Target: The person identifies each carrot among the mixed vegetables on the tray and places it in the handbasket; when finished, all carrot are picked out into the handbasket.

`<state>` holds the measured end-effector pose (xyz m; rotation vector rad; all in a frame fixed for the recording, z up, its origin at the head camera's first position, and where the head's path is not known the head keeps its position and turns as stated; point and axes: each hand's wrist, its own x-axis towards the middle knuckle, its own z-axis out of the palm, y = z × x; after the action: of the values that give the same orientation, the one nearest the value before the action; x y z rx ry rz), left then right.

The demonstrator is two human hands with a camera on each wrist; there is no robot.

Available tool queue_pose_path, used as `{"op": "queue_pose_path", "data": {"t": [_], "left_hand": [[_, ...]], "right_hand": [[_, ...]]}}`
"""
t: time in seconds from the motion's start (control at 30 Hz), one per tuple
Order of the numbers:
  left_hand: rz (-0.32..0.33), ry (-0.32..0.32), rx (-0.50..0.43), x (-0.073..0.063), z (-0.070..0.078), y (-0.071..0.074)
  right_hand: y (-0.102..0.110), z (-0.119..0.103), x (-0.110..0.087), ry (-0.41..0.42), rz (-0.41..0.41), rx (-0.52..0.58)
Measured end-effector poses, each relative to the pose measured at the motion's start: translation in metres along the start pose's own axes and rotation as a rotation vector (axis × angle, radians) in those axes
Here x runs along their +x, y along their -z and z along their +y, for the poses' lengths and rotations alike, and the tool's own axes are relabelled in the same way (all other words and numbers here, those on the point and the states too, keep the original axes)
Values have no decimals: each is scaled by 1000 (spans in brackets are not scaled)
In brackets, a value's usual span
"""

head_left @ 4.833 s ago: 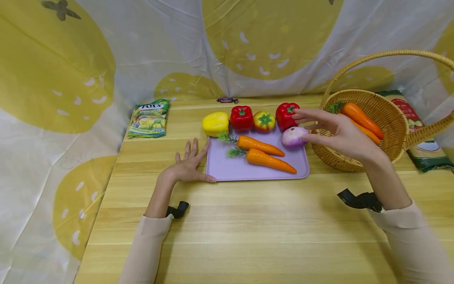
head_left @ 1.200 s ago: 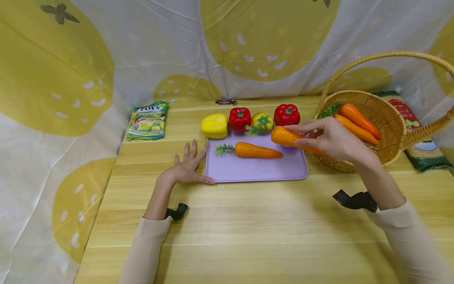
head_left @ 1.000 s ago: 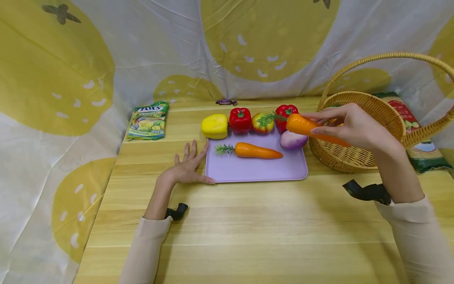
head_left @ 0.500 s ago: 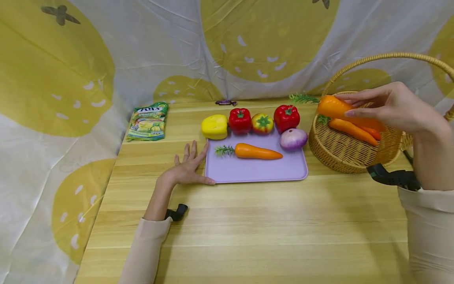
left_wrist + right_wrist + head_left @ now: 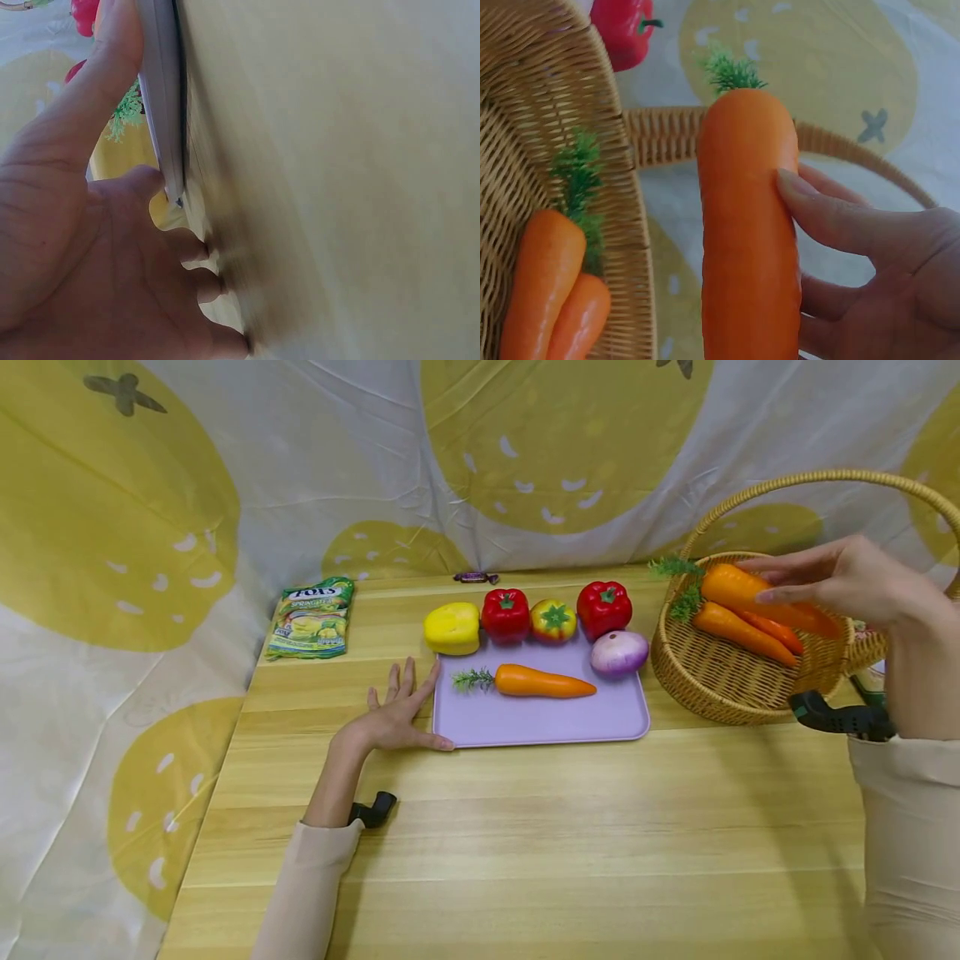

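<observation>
My right hand (image 5: 847,581) pinches a carrot (image 5: 748,225) between thumb and fingers, above the wicker basket (image 5: 705,697) at the right. Two more carrots (image 5: 742,633) lie inside that basket, partly under the held one in the head view. Fingers spread, my left hand (image 5: 392,718) rests at the left edge of the lilac tray (image 5: 525,722), its thumb touching the front left corner. Another carrot (image 5: 543,681) lies across the tray. Along the back are a yellow pepper (image 5: 452,628), two red peppers (image 5: 505,616), and a small red-yellow fruit (image 5: 553,621). A purple onion (image 5: 619,653) sits at the right.
A green Fox's candy bag (image 5: 311,618) lies at the back left of the wooden table (image 5: 525,843). A purple wrapped candy (image 5: 476,577) is near the curtain. The basket's tall handle (image 5: 817,477) arches beside my right hand, and a green package (image 5: 870,681) shows partly behind the basket.
My right hand has picked a carrot off the tray and carried it right, over the basket. The left hand has stayed at the tray's left edge.
</observation>
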<state>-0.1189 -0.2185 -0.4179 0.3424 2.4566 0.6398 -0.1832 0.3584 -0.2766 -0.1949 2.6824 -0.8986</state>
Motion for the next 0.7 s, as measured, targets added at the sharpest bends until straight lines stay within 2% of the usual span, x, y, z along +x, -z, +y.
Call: {"op": "queue_pose_path", "data": {"t": [0.17,0.37,0.53,0.7], "left_hand": [[-2,19,19,4,-5,-2],[-8,26,15,3,-2,-1],[-9,27,21,2,0,0],[-6,33,33,7,-6,-3]], "right_hand": [[0,11,10,-104,-91,25],[-4,23,20,-86,-130,56],[-7,28,26,-100,-174,38],[-11,32,31,-104,-159,-49]]}}
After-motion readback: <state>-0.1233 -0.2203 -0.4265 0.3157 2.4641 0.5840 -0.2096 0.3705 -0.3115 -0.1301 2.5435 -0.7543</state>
